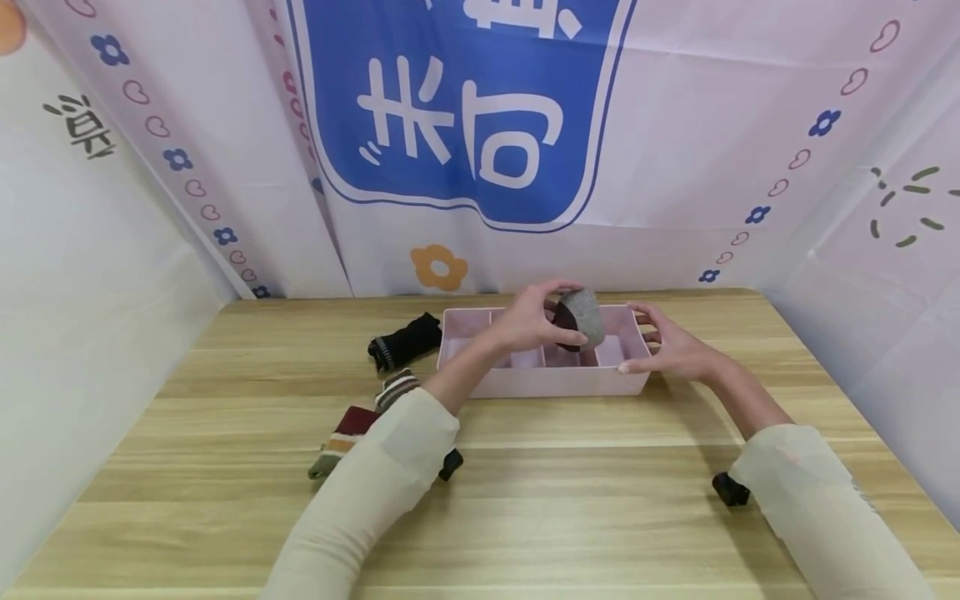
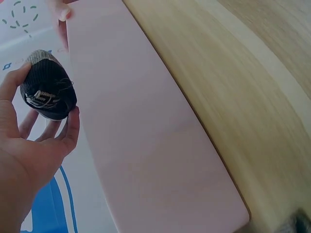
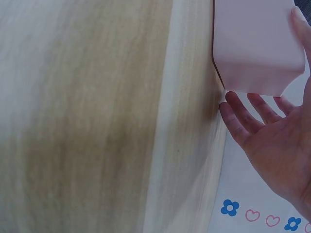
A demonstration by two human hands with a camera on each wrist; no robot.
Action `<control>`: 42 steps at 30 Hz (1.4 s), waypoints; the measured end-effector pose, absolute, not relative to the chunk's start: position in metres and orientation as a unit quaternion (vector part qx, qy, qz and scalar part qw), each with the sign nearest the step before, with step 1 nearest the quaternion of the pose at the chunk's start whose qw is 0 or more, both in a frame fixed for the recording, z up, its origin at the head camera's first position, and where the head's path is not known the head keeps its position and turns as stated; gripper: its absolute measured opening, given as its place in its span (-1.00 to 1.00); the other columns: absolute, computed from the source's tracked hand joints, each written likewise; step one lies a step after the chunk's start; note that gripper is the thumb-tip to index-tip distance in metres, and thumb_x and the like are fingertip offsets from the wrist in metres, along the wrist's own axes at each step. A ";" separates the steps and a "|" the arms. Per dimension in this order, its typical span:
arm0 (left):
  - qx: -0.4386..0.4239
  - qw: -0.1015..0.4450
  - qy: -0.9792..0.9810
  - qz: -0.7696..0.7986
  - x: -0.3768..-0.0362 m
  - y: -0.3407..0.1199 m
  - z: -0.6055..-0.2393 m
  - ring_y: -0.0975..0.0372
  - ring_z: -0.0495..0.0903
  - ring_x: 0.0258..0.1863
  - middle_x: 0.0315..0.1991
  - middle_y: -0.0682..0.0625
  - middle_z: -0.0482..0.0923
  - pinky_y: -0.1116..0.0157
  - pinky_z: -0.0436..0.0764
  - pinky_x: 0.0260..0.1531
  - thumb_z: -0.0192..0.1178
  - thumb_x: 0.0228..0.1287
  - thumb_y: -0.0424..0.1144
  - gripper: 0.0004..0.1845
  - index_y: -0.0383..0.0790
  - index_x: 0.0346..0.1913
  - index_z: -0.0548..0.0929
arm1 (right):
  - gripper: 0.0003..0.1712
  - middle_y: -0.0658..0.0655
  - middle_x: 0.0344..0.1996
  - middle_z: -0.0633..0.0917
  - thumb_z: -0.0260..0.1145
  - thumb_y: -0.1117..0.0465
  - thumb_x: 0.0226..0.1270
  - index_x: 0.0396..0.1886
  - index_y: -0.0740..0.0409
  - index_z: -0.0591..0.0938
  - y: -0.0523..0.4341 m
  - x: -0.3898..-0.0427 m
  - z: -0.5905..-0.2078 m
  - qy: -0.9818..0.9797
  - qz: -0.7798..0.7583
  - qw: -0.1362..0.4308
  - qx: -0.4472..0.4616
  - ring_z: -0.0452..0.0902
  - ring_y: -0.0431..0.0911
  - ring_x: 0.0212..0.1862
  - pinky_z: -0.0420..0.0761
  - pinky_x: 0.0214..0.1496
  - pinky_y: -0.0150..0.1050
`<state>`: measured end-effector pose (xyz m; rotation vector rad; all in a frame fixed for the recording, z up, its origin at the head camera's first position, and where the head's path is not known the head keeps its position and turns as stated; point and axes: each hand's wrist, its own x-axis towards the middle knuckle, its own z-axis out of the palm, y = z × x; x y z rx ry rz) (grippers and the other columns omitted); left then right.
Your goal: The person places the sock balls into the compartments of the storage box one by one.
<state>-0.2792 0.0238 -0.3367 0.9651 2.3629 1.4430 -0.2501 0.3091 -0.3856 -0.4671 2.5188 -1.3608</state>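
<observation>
Over the pink divided storage box (image 1: 555, 383), my left hand (image 1: 527, 321) holds a rolled sock (image 1: 588, 317) between thumb and fingers. The sock is grey with a dark part; the left wrist view shows its black side (image 2: 46, 87) with a pale pattern. At the box's right end, my right hand (image 1: 675, 350) grips the corner, thumb at the front rim and fingers along the end wall. In the right wrist view the fingertips (image 3: 231, 99) lie at the end wall's lower edge. The sock and left hand partly hide the middle compartments.
Left of the box lies a black rolled sock (image 1: 405, 342). Nearer are a striped sock (image 1: 396, 387) and a red, orange and green sock (image 1: 348, 437), partly covered by the left sleeve. A small black item (image 1: 730, 489) sits by the right sleeve. A printed curtain (image 1: 675, 167) stands behind.
</observation>
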 end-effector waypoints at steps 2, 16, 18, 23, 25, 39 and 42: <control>0.328 0.104 0.800 0.491 -0.280 0.026 -0.337 0.00 0.61 0.08 0.28 -0.19 0.50 0.32 0.68 -0.06 0.52 0.16 -0.32 -0.21 -0.24 0.46 0.44 | 0.25 0.56 0.49 0.14 0.54 0.23 0.22 0.66 0.28 -0.13 0.309 -0.250 -0.385 0.862 -0.465 0.119 -0.161 0.21 0.52 0.44 0.34 0.41 0.36; 0.319 0.111 0.787 0.517 -0.280 0.045 -0.340 -0.02 0.61 0.10 0.29 -0.22 0.48 0.34 0.67 -0.04 0.54 0.12 -0.36 -0.19 -0.31 0.44 0.44 | 0.23 0.55 0.50 0.13 0.53 0.26 0.24 0.65 0.28 -0.12 0.308 -0.251 -0.385 0.856 -0.473 0.121 -0.168 0.22 0.50 0.44 0.40 0.38 0.31; 0.317 0.110 0.786 0.519 -0.280 0.048 -0.341 -0.03 0.62 0.11 0.31 -0.23 0.47 0.33 0.68 -0.04 0.55 0.11 -0.37 -0.18 -0.32 0.45 0.43 | 0.23 0.54 0.50 0.13 0.52 0.26 0.24 0.65 0.28 -0.12 0.308 -0.251 -0.385 0.855 -0.475 0.121 -0.169 0.22 0.50 0.44 0.40 0.39 0.30; 0.316 0.114 0.785 0.521 -0.281 0.053 -0.342 -0.05 0.63 0.10 0.36 -0.23 0.45 0.34 0.69 -0.06 0.56 0.10 -0.36 -0.12 -0.31 0.50 0.39 | 0.22 0.53 0.50 0.14 0.52 0.25 0.24 0.66 0.26 -0.10 0.309 -0.251 -0.385 0.856 -0.473 0.120 -0.170 0.23 0.50 0.43 0.42 0.37 0.30; 0.320 0.113 0.784 0.521 -0.281 0.055 -0.343 -0.04 0.63 0.08 0.34 -0.24 0.47 0.35 0.69 -0.06 0.56 0.09 -0.37 -0.11 -0.32 0.50 0.38 | 0.21 0.53 0.50 0.13 0.52 0.24 0.25 0.66 0.25 -0.10 0.309 -0.251 -0.385 0.858 -0.470 0.119 -0.171 0.23 0.50 0.43 0.42 0.36 0.31; 0.315 0.094 0.796 0.508 -0.283 0.062 -0.349 0.07 0.60 -0.01 0.22 -0.20 0.53 0.39 0.66 -0.14 0.57 0.07 -0.29 -0.18 -0.28 0.43 0.48 | 0.21 0.52 0.49 0.13 0.52 0.27 0.25 0.66 0.24 -0.11 0.309 -0.251 -0.385 0.856 -0.472 0.119 -0.171 0.28 0.48 0.40 0.53 0.26 0.17; 0.313 0.089 0.799 0.506 -0.283 0.064 -0.349 0.09 0.59 0.00 0.20 -0.19 0.55 0.39 0.66 -0.13 0.58 0.07 -0.27 -0.19 -0.28 0.42 0.49 | 0.21 0.51 0.48 0.16 0.52 0.27 0.25 0.66 0.23 -0.10 0.309 -0.251 -0.385 0.856 -0.474 0.119 -0.171 0.29 0.46 0.40 0.51 0.28 0.19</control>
